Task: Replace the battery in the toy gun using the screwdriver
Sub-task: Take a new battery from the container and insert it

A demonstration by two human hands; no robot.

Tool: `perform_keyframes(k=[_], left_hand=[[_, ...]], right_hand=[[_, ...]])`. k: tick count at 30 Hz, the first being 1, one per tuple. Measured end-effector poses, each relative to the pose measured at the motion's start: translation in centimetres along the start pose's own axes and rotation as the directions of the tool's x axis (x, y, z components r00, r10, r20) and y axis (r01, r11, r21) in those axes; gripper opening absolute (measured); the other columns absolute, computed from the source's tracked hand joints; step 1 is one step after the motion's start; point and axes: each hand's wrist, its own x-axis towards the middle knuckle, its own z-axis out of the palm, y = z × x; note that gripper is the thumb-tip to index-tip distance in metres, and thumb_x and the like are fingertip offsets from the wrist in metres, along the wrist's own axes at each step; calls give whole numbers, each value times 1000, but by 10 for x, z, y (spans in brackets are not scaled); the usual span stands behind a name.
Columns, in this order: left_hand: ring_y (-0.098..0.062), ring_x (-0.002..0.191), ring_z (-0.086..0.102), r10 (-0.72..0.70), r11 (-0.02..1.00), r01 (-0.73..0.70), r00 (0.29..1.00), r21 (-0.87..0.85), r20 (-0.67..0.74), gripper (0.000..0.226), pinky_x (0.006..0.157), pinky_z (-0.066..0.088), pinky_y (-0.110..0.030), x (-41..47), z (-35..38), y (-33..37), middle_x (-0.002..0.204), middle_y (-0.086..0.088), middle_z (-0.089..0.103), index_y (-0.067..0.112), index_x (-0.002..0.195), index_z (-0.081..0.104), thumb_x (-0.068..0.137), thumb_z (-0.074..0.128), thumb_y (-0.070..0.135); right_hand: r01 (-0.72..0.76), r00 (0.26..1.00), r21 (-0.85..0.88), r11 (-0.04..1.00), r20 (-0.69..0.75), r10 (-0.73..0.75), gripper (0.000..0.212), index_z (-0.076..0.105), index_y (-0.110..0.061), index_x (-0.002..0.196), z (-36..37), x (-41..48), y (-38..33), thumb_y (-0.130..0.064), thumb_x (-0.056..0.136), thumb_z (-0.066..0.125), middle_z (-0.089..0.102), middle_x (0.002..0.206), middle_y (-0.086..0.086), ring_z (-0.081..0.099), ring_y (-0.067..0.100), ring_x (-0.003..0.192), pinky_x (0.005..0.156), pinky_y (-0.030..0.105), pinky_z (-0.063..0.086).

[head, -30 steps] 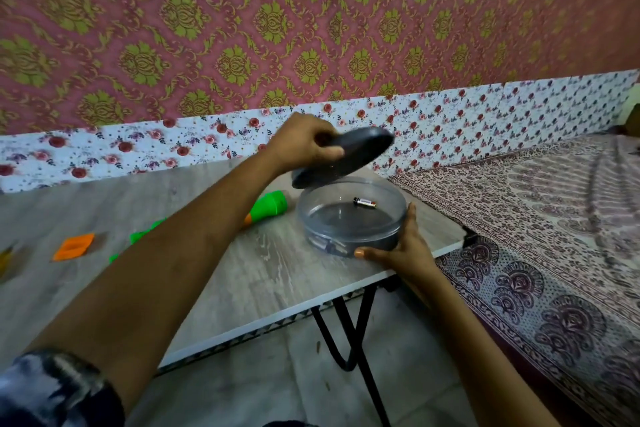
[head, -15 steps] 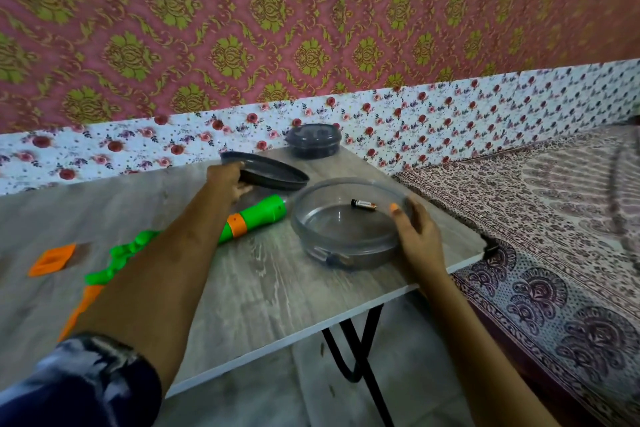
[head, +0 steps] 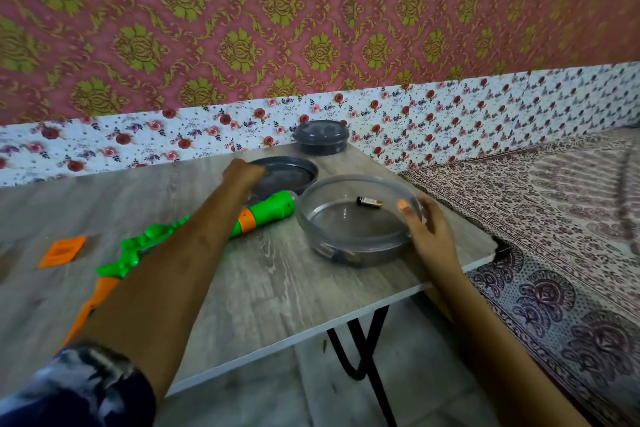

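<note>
**Fingers at lid (head: 287, 177) & clear tub (head: 346, 253) rim, battery (head: 369, 202) not yet out**

Your left hand (head: 242, 172) sits at the near-left rim of the dark lid, which lies on the table (head: 277, 288) just behind the toy gun (head: 268, 213). Its fingers are tucked under the knuckles, so I can't tell if they grip the lid or only touch it. Your right hand (head: 429, 229) holds the clear tub on its right side: thumb hooked over the rim, other fingers along the outer wall.

What could go wrong, IMO:
- The clear tub stands near the table's right corner, next to the bed (head: 554, 218). A shove while you reach in could slide it off the edge.
- The battery is small & round, so tilting the tub will prob. send it rolling away from your fingers.
- Your left forearm hangs right over the toy gun. Drawing it back low could drag the gun or knock its muzzle into the lid.
- An orange plastic piece (head: 62, 251) lies loose, well to the left. It could easily get swept off.
- No screwdriver visible to me, so locate it before you need it.

Containers:
- Clear tub: open, one battery on its floor toward the far side. Something small sits at the near wall, too blurred to name.
- Second tub (head: 321, 139): at the table's far edge by the wall, dark lid on, contents can't be told
</note>
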Motion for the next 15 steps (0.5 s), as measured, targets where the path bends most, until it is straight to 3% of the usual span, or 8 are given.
perform_keyframes(k=[4, 6, 8, 10, 12, 15], left_hand=[[-30, 98, 63, 235, 957, -248, 967, 152, 98, 37, 87, 55, -39, -35, -3, 17, 109, -18, 66, 0, 108, 65, 83, 69, 27], [-26, 83, 64, 307, 921, -350, 922, 169, 235, 25, 80, 55, -38, -49, -1, 21, 97, -15, 69, 3, 100, 70, 84, 68, 22], [-21, 78, 64, 364, 864, -454, 861, 216, 354, 16, 75, 55, -34, -67, 2, 23, 90, -9, 69, 8, 96, 73, 85, 68, 18], [-20, 87, 65, 408, 778, -546, 815, 311, 411, 16, 82, 56, -34, -74, 8, 23, 95, -4, 71, 14, 97, 74, 82, 71, 18], [-20, 94, 64, 433, 680, -594, 799, 430, 417, 18, 88, 53, -37, -75, 15, 22, 102, -2, 71, 17, 97, 73, 79, 73, 20], [-23, 91, 66, 456, 586, -613, 790, 530, 409, 20, 85, 54, -39, -75, 22, 19, 102, -7, 71, 11, 98, 72, 79, 73, 16]], right_hand=[[230, 962, -182, 956, -107, -252, 33, 57, -7, 117, -1, 1, -22, -20, 87, 61, 57, 120, 10, 50, 16, 109, 97, 35, 43], [308, 949, -265, 914, 14, -316, 26, 61, -5, 111, 4, 10, -40, -11, 86, 61, 63, 111, 11, 59, 21, 103, 92, 30, 45], [317, 941, -426, 847, 255, -223, 32, 60, -7, 117, 16, 22, -57, -12, 86, 62, 63, 119, 8, 59, 22, 110, 94, 26, 41], [338, 908, -640, 690, 414, -62, 42, 54, -14, 127, 30, 37, -63, -16, 85, 63, 58, 129, 4, 55, 21, 117, 101, 31, 40], [363, 899, -771, 523, 438, 21, 44, 54, -17, 127, 43, 48, -61, -17, 84, 63, 59, 128, 3, 57, 21, 113, 99, 36, 45], [389, 887, -841, 377, 452, 95, 33, 57, -12, 122, 52, 54, -59, -14, 89, 55, 61, 123, 8, 60, 21, 107, 93, 34, 49]])
